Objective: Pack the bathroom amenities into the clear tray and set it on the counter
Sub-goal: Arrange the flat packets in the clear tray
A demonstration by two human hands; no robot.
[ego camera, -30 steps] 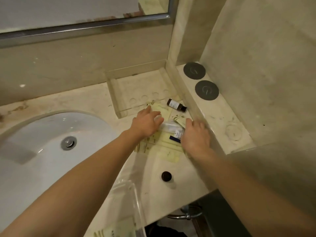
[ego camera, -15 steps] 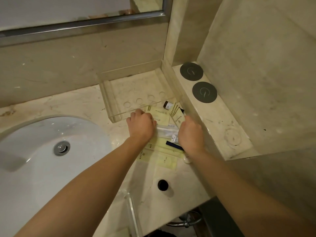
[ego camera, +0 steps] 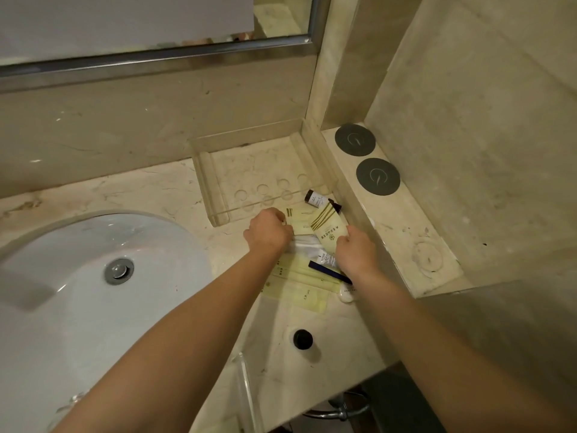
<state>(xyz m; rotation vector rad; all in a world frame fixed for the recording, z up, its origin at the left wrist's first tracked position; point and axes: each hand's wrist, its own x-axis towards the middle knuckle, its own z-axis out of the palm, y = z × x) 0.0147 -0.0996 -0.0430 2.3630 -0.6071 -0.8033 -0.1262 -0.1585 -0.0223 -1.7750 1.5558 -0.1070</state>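
White sink, mirror, two grey discs on the ledge.

A beige marble counter runs along a wall of the same stone. A white oval basin is sunk into it at the left, with a round metal drain at its bottom. Above the wall hangs a mirror edged by a metal frame. At the right a raised marble ledge meets a side wall in the corner. Two dark round discs lie on the ledge. The light is dim and yellowish.
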